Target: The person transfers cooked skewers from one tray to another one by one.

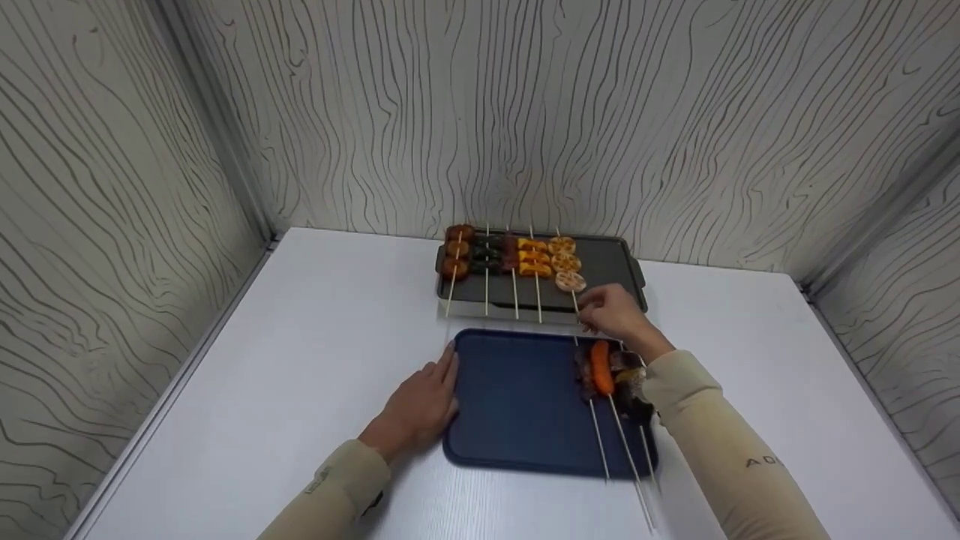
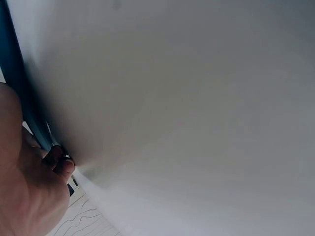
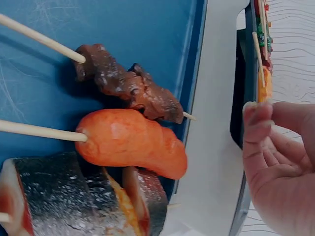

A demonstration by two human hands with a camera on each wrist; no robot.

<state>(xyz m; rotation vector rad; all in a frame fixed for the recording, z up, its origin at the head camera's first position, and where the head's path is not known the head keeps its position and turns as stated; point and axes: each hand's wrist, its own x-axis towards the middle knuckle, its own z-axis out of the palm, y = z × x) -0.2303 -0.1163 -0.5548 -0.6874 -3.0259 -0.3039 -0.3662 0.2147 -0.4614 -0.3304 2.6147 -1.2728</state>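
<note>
Your left hand [image 1: 421, 405] lies flat, fingers straight against the blue tray [image 1: 517, 397]. Your right hand [image 1: 616, 313] pinches the lotus skewer [image 1: 568, 271] stick, grill pan [image 1: 611, 262] beyond its fingertips. White table [image 1: 315, 352], wood-grain walls [image 1: 525, 112].

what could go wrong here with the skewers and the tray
The right hand pinches the lotus root skewer by its stick end only, so it could tip or drag on the grill pan. The skewers on the blue tray overhang its near edge and might get knocked off.

left wrist cam: mostly blurred white table [image 2: 187, 98], tray edge [image 2: 19, 93] smeared
fish skewer [image 3: 74, 196]: cut off at btm edge
right hand [image 1: 619, 313]: hides lotus-root skewer stick end
</note>
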